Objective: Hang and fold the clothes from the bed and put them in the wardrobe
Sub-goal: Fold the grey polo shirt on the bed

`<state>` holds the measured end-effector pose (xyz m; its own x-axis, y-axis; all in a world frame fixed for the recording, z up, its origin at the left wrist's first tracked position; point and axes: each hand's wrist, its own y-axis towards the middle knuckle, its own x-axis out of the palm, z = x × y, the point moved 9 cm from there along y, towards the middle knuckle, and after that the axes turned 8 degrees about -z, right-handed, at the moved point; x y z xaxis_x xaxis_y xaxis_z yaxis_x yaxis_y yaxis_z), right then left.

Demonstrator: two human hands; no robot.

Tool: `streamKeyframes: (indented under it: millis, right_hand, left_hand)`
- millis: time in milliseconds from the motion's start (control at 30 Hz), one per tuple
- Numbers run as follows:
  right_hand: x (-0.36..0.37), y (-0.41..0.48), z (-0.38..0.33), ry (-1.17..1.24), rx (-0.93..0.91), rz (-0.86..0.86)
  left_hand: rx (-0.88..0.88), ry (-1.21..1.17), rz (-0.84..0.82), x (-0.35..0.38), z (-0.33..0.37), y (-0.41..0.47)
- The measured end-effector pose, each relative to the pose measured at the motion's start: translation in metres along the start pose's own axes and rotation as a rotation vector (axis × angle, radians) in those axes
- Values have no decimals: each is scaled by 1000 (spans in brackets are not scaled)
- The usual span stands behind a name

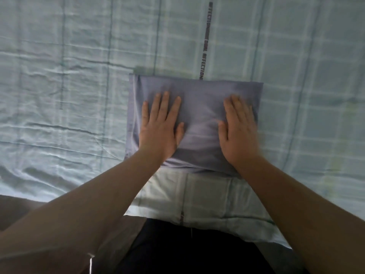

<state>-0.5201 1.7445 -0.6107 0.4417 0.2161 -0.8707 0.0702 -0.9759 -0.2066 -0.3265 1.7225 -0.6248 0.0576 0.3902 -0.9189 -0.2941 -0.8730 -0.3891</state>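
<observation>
A grey-blue garment [199,99], folded into a neat rectangle, lies on the bed in the middle of the head view. My left hand [160,125] presses flat on its left half, fingers straight and spread. On the right half rests my right hand [239,129], also flat with straight fingers and slightly blurred. Both palms cover the lower part of the fold. The wardrobe is out of view.
The bed [69,86] is covered by a wrinkled pale green checked sheet with a dark lettered stripe [206,36] running away from me. Its near edge [197,216] lies just below the garment, against my dark trousers. Brown floor [11,210] shows at lower left.
</observation>
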Motion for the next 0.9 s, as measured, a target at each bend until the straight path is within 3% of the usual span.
streamKeyframes:
  millis: [67, 167, 233, 300, 467, 700, 900]
  right_hand:
    - [-20, -20, 10, 188, 76, 67]
    - [-31, -63, 49, 463, 428, 133]
    - [-18, -91, 69, 568, 643, 67]
    - [-2, -114, 76, 630, 742, -5]
    - [22, -135, 71, 667, 830, -77]
    - [31, -137, 79, 592, 837, -185]
    - [34, -136, 79, 514, 803, -189]
  left_hand:
    - [42, -79, 65, -25, 18, -3]
    - [152, -222, 112, -49, 65, -6]
    - [144, -338, 62, -52, 95, -9]
    - [79, -471, -48, -45, 117, -5]
    - [27, -607, -153, -36, 159, 41]
    - [-125, -401, -217, -20, 187, 78]
    - [-117, -377, -224, -22, 190, 91]
